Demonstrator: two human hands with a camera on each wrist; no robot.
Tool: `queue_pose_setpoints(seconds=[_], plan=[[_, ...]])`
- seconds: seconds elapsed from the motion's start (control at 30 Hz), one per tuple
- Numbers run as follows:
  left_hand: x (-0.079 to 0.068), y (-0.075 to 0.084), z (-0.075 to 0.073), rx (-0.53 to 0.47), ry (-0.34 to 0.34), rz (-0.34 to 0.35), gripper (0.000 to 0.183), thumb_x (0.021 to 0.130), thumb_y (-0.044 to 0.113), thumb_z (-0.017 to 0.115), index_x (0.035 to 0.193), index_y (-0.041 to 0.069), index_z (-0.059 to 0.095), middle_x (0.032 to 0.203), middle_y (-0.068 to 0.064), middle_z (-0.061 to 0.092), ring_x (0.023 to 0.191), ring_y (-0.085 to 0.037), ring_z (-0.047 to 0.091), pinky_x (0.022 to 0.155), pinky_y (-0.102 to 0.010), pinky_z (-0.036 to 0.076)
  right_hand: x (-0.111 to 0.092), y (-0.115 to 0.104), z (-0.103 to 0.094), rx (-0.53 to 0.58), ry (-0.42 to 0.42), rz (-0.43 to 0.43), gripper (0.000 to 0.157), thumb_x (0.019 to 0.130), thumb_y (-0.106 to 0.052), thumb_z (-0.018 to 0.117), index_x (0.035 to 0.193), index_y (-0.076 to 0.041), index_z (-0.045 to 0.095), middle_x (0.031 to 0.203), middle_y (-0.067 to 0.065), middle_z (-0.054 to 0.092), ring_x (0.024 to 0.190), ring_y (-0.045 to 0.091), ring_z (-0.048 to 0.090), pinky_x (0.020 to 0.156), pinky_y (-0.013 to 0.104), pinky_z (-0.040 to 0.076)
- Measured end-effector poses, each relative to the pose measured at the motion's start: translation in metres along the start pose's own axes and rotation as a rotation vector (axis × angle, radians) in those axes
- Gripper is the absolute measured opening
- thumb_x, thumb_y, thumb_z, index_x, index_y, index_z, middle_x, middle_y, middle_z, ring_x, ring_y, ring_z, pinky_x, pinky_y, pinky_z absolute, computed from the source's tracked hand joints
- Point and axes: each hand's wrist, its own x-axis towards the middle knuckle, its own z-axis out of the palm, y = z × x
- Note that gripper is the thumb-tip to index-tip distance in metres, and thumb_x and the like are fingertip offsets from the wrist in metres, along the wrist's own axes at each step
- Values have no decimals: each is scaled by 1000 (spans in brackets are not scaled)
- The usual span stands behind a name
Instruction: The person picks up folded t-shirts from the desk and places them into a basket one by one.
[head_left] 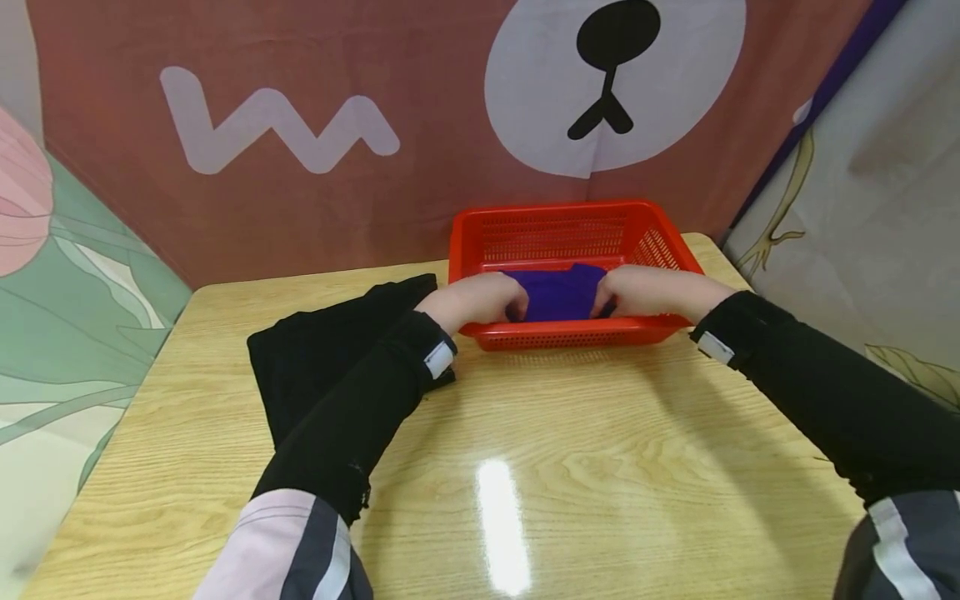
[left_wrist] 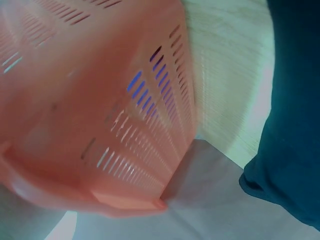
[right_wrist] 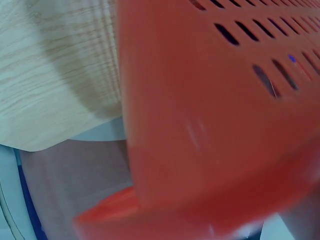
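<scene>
A red plastic basket (head_left: 570,335) with slotted walls stands at the back of the table. Inside it lies a folded purple cloth (head_left: 561,293). My left hand (head_left: 486,298) reaches over the front rim and grips the cloth's left edge with curled fingers. At the opposite edge, my right hand (head_left: 651,292) pinches the cloth, its fingertips partly hidden in the basket. Both wrist views are filled mostly by the basket wall (left_wrist: 75,115), with bits of purple showing through the slots; neither hand's fingers appear there.
Left of the basket, a folded black cloth (head_left: 322,358) lies on the wooden table (head_left: 600,467), partly covered by my left forearm. A brown printed curtain (head_left: 300,217) hangs right behind the table, and a pale patterned one (head_left: 885,208) hangs at the right.
</scene>
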Motion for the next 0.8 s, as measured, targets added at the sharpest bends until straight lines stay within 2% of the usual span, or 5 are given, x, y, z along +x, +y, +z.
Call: queue_pose_setpoints(seconds=[0.23, 0.5, 0.57, 0.67, 0.8], plan=[[-5, 2, -6, -24, -47, -40, 32, 97, 7, 69, 127, 17, 74, 122, -4, 72, 115, -21, 64, 108, -39, 50, -7, -3, -9, 14, 2, 34, 10, 89, -6, 77, 98, -8, 82, 97, 8, 79, 93, 23, 71, 89, 48, 60], [-10, 5, -14, 80, -3, -92, 34, 98, 20, 71, 132, 17, 70, 119, -4, 71, 112, -21, 64, 105, -39, 52, -14, -7, -17, -13, 48, 50, 19, 90, -6, 76, 109, -4, 80, 108, 12, 78, 101, 30, 72, 91, 50, 58], [-12, 5, -18, 93, 23, -95, 35, 100, 23, 70, 134, 16, 68, 121, -5, 71, 114, -22, 64, 105, -38, 52, -17, -10, -19, -28, 76, 67, 24, 91, -8, 75, 115, -3, 78, 107, 11, 77, 98, 28, 71, 90, 50, 58], [-17, 2, -24, 97, 97, -103, 38, 101, 25, 67, 138, 15, 65, 128, -6, 70, 118, -22, 64, 106, -39, 52, -21, -17, -22, -51, 131, 108, 30, 94, -12, 73, 122, -2, 74, 103, 9, 77, 96, 26, 71, 90, 51, 57], [-28, -1, -34, 93, 186, -139, 46, 103, 30, 63, 147, 17, 57, 141, -7, 65, 128, -23, 62, 110, -40, 50, -24, -26, -27, -55, 209, 147, 35, 99, -19, 67, 130, -3, 70, 120, 17, 74, 114, 37, 68, 101, 57, 52]])
